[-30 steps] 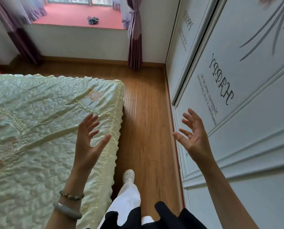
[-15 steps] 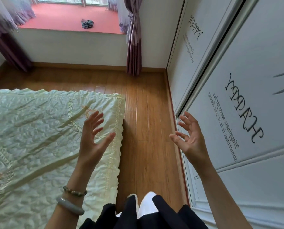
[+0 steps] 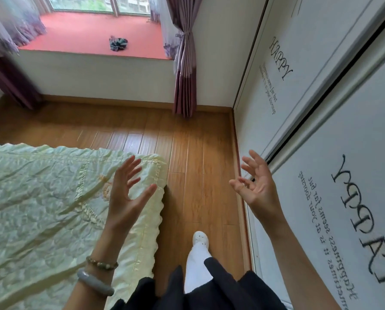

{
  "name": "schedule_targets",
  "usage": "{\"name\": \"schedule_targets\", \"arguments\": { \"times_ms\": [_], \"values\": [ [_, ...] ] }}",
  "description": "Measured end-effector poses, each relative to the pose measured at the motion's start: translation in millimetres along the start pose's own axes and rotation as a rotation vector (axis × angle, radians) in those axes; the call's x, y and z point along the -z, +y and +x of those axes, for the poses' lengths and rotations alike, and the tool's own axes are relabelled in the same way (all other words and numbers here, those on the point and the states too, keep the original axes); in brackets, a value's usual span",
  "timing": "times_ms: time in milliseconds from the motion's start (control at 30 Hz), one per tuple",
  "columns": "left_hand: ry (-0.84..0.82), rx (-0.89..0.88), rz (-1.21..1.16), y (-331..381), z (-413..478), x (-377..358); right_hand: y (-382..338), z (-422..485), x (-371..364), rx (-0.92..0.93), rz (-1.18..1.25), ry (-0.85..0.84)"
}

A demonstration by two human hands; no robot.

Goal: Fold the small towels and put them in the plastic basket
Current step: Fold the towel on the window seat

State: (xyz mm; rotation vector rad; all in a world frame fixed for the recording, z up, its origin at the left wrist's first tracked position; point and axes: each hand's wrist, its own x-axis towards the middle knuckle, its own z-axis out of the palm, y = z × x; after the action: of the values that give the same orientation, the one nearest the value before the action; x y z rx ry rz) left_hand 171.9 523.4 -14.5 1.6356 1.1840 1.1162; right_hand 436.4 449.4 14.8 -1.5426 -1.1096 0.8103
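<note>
Towels and basket are both out of my view, so no fold looks begun. Under my left hand (image 3: 126, 193), fingers spread and empty, lies the bed cover (image 3: 41, 198); my right hand (image 3: 256, 186), loosely curled and empty, hangs beside the wardrobe door (image 3: 343, 198).

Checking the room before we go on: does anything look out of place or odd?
One thing: a dark crumpled cloth lies alone on the red window ledge. No towels or basket are in view. Both hands, left and right, are open and empty.

bed (image 3: 41, 198) cut off at left, crumpled windowsill item (image 3: 118, 43) unidentifiable
</note>
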Motion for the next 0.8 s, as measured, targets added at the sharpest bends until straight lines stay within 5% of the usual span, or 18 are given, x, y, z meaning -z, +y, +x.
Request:
{"name": "schedule_targets", "arguments": {
  "times_ms": [367, 800],
  "values": [
    [0.132, 0.023, 0.031, -6.6, 156.1, -49.2, 3.2, 202.7, 13.3, 0.035, -0.007, -0.129],
    [0.209, 0.039, 0.063, -70.0, 368.4, -39.3, 12.1, 437.9, -56.5, 0.057, -0.032, -0.214]
  ]
}}
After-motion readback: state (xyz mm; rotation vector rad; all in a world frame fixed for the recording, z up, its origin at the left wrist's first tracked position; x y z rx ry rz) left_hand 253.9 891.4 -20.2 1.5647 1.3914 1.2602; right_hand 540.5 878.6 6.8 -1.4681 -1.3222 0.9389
